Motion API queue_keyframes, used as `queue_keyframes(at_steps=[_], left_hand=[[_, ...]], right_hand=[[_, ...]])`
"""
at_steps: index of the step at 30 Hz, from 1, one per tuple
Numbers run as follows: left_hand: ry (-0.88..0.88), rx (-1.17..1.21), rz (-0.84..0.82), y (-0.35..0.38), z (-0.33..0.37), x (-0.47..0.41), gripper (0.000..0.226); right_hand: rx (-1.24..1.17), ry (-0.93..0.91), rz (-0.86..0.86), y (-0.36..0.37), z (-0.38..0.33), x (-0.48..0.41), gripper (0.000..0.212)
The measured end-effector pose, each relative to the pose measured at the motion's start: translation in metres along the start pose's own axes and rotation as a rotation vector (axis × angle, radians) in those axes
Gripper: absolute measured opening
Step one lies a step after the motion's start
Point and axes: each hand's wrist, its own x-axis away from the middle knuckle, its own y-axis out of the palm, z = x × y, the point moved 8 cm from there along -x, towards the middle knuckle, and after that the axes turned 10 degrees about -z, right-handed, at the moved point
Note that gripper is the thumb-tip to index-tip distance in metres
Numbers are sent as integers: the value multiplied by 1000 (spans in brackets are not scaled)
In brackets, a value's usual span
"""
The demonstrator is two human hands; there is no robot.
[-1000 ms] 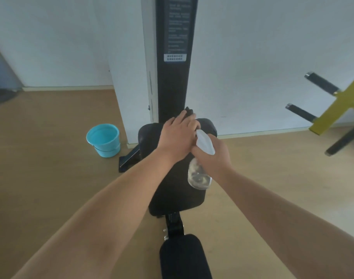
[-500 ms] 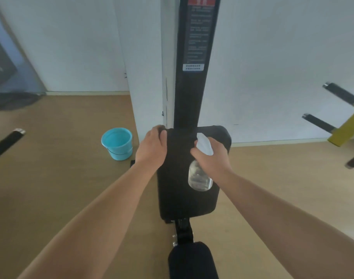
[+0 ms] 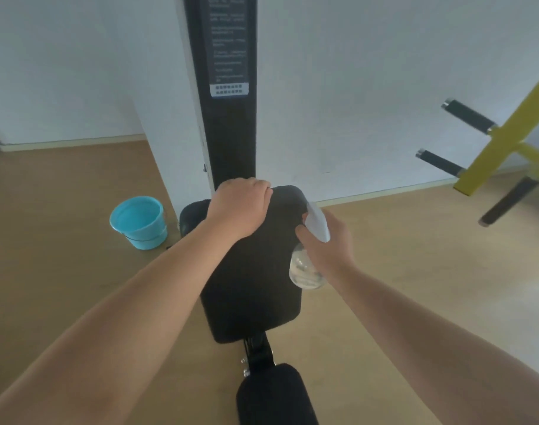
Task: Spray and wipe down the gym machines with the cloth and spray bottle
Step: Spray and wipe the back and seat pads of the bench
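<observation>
The left hand lies on the top end of the black seat pad, just in front of the black upright column; its fingers are close together and bent down over the far edge, so their tips are hidden and I cannot tell if they hold a cloth. The right hand has its fingers curled around the neck of the spray bottle, whose clear body hangs at the right edge of the pad. A blue bucket stands on the wooden floor, left of the pad.
</observation>
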Motion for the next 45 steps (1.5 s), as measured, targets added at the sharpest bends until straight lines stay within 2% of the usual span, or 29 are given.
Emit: queue_keyframes(at_steps=[8,12,14,16,20,22,24,25,29,31,34,37,45], left_hand=[[-10,8,-9,8,60,-40,47],[147,-153,-33,15,121,-57,39],[243,-268,-97,30,153,-49,28],[227,-300,-166,45,170,-36,22],[-56,89,-311,79,170,-6,30],[-289,522,-331,97,156,19,31],[-535,998,-255,112,140,49,35],[-617,1158,-232,117,137,62,35],[-874,1663,-109,133,129,112,29],[-970,1884,-21,143,125,138,34],[-915,2016,-31,143,131,175,41],[-803,2023,-91,147,134,220,33],[-1099,2055,-94,211,125,378,13]], right_hand=[[-28,15,-100,-46,43,-29,13],[-37,-9,-167,-67,60,-40,9],[-53,-2,-195,-73,67,-43,11],[-86,5,-215,-79,73,-43,13],[-88,-18,-248,-90,83,-34,9],[-89,-16,-272,-95,87,-25,9],[-78,-21,-298,-97,88,-15,8],[-65,-26,-311,-97,87,-9,8],[-12,-11,-351,-83,90,18,9],[1,-3,-371,-69,93,40,17],[4,8,-394,-51,97,75,17],[18,6,-414,-28,105,120,22],[110,158,-435,26,171,243,15]])
